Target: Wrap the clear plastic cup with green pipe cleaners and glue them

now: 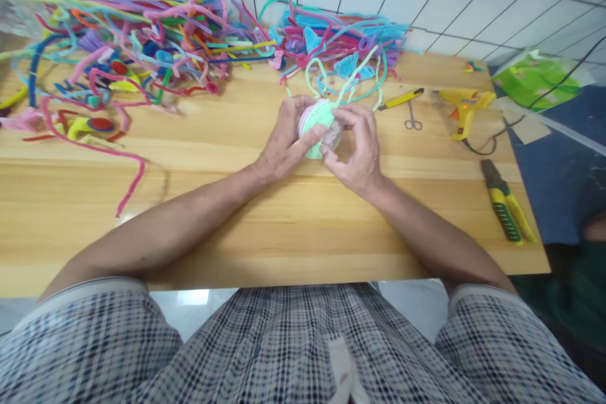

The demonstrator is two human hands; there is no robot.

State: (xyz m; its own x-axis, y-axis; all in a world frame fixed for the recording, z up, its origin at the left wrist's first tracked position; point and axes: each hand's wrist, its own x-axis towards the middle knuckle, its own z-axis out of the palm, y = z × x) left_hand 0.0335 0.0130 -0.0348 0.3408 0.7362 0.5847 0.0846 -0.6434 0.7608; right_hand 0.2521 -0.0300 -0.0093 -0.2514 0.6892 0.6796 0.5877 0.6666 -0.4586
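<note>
A round ball partly wrapped in mint-green and pale pink pipe cleaners [311,118] is held above the middle of the table. Its right part looks clear or silvery. My left hand [286,139] wraps its left side, the thumb laid across the front. Curled round the right side, my right hand [357,151] has its thumb and fingertips on the ball's edge. Loose green pipe cleaner ends [353,83] rise from the top and bend away from me. The ball's underside and back are hidden by my hands.
A heap of coloured pipe cleaners [189,44] spreads across the back and left. To the right lie a yellow utility knife [402,99], small scissors [413,120], a yellow glue gun [466,107] with a cord, and pliers [504,205]. A green bag [537,79] sits beyond the table's right edge.
</note>
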